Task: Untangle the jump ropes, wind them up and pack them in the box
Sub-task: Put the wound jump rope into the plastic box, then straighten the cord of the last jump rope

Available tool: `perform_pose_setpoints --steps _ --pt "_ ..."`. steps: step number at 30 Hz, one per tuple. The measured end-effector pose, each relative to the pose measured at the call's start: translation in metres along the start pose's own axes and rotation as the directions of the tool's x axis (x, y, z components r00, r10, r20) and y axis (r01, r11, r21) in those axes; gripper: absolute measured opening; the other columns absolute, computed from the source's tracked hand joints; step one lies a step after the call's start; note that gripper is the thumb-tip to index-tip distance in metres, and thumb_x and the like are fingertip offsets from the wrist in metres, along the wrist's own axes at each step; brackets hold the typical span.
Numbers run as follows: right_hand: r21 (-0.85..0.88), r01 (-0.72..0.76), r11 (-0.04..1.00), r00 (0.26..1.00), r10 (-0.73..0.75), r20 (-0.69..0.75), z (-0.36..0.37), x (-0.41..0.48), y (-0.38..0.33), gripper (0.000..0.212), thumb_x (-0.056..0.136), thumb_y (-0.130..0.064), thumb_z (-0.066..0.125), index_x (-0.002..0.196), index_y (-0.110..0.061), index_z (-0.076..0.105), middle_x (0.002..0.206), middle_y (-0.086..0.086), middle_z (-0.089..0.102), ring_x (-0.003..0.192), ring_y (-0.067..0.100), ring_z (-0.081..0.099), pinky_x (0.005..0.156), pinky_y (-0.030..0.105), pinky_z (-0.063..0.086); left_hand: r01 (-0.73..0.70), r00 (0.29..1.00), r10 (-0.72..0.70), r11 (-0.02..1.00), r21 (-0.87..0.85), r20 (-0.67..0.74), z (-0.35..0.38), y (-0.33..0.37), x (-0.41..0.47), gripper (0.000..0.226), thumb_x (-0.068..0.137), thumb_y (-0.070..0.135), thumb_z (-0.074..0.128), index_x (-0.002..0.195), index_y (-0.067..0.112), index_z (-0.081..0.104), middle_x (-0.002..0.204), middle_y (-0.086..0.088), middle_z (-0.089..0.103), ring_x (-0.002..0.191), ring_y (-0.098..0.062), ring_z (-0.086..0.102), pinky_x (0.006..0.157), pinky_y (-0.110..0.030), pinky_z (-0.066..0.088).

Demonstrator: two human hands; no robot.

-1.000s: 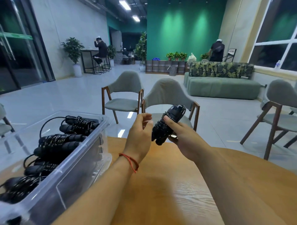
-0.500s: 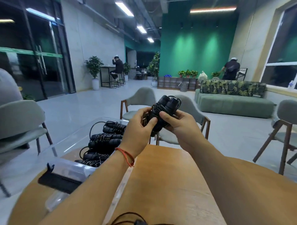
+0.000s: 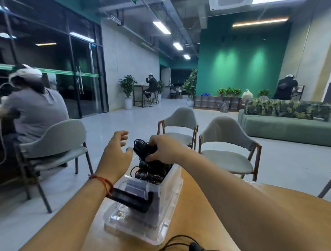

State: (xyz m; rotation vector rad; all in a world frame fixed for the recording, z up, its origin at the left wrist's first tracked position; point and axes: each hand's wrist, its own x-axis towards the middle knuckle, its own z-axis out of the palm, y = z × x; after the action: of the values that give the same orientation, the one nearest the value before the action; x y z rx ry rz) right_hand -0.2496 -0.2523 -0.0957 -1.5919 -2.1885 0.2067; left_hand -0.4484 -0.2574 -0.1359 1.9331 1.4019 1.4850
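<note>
A green sign (image 3: 133,1) at the ceiling is too small to be read. A clear box (image 3: 161,216) is set on the wooden table (image 3: 193,229), its short end with a black latch (image 3: 132,198) turned toward the camera. Wound black ropes (image 3: 152,174) are seen stacked inside it, toward the far end. Another wound rope bundle (image 3: 142,148) is gripped by the right hand (image 3: 166,150), fingers and thumb curled round it, and is held just above the ropes in the box. The left hand (image 3: 116,154) is held just beside the bundle with fingers loose and spread and nothing held; whether its thumb touches the bundle cannot be told. A red string (image 3: 102,181) is worn on the left wrist. A loose rope (image 3: 180,243) lies on the table at the near edge, just in front of the box.
</note>
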Motion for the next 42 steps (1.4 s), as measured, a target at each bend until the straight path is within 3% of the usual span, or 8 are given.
perform_pose_setpoints --steps 6,12,16,20,24,34,38,42 --pt "-0.180 -0.018 0.984 0.945 0.076 0.319 0.018 0.036 0.001 0.032 0.091 -0.049 0.078 0.115 -0.027 0.079 0.095 -0.004 0.072 0.096 0.023 0.067 0.078 0.036 0.048 -0.190 0.936 0.089 0.942 0.277 0.339 -0.010 -0.031 0.010 0.031 0.099 0.022 0.067 0.127 0.036 0.065 0.134 0.013 0.062 0.124 -0.007 0.055 0.106 -0.022 0.038" --pt "-0.192 -0.057 0.980 0.955 0.109 0.276 0.040 0.047 0.027 0.032 0.095 -0.057 0.070 0.099 -0.026 0.067 0.094 -0.003 0.066 0.094 0.025 0.063 0.079 0.040 0.048 -0.201 0.831 -0.037 0.910 0.363 0.555 0.009 -0.030 0.024 0.037 0.100 0.035 0.069 0.137 0.036 0.065 0.143 0.005 0.062 0.129 -0.017 0.056 0.107 -0.031 0.041" --pt "-0.175 0.026 0.984 0.981 0.009 0.194 0.041 0.039 0.032 0.027 0.101 -0.043 0.069 0.111 -0.020 0.080 0.087 -0.004 0.066 0.086 0.022 0.064 0.063 0.025 0.037 -0.273 0.733 -0.064 0.884 0.379 0.677 0.021 -0.021 0.036 0.043 0.095 0.035 0.076 0.137 0.034 0.065 0.136 0.003 0.066 0.118 -0.019 0.061 0.101 -0.031 0.045" --pt "-0.164 0.061 0.984 0.990 -0.039 0.134 0.032 0.022 0.034 0.032 0.089 -0.039 0.080 0.117 -0.023 0.072 0.100 -0.004 0.069 0.092 0.020 0.063 0.070 0.030 0.044 -0.315 0.712 -0.096 0.841 0.440 0.695 0.033 -0.017 0.046 0.034 0.089 0.036 0.081 0.120 0.028 0.071 0.119 0.002 0.073 0.105 -0.019 0.068 0.096 -0.036 0.056" --pt "-0.237 0.084 0.968 0.981 -0.038 0.191 0.026 0.019 0.041 0.016 0.087 -0.030 0.085 0.103 -0.026 0.083 0.088 -0.008 0.071 0.085 0.017 0.064 0.060 0.019 0.035 -0.316 0.705 -0.178 0.788 0.529 0.687 0.051 -0.022 0.054 0.038 0.090 0.043 0.080 0.122 0.024 0.073 0.118 0.002 0.074 0.104 -0.020 0.069 0.098 -0.039 0.057" --pt "-0.299 -0.003 0.954 0.971 0.074 0.228 0.031 0.016 0.038 0.023 0.088 -0.039 0.084 0.105 -0.023 0.085 0.091 -0.002 0.076 0.086 0.023 0.067 0.071 0.031 0.047 -0.430 0.662 -0.242 0.653 0.624 0.709 0.069 -0.008 0.051 0.023 0.097 0.034 0.069 0.113 0.021 0.078 0.096 0.001 0.072 0.088 -0.019 0.068 0.087 -0.037 0.057" --pt "-0.287 0.043 0.957 0.986 0.006 0.168 0.016 -0.007 0.031 0.023 0.095 -0.041 0.073 0.106 -0.023 0.083 0.099 -0.001 0.077 0.092 0.024 0.067 0.081 0.036 0.054 -0.465 0.697 -0.220 0.585 0.664 0.682 0.060 0.004 0.047 0.020 0.095 0.024 0.064 0.111 0.018 0.076 0.100 -0.004 0.073 0.092 -0.023 0.067 0.082 -0.034 0.055" --pt "-0.215 0.005 0.977 1.000 -0.002 0.018 -0.012 -0.041 0.028 0.020 0.095 -0.036 0.073 0.108 -0.024 0.083 0.102 -0.005 0.078 0.088 0.018 0.068 0.081 0.031 0.057 -0.442 0.736 -0.165 0.618 0.650 0.657 0.052 0.014 0.041 0.032 0.092 0.020 0.062 0.122 0.016 0.073 0.116 -0.008 0.073 0.104 -0.026 0.068 0.094 -0.039 0.058"
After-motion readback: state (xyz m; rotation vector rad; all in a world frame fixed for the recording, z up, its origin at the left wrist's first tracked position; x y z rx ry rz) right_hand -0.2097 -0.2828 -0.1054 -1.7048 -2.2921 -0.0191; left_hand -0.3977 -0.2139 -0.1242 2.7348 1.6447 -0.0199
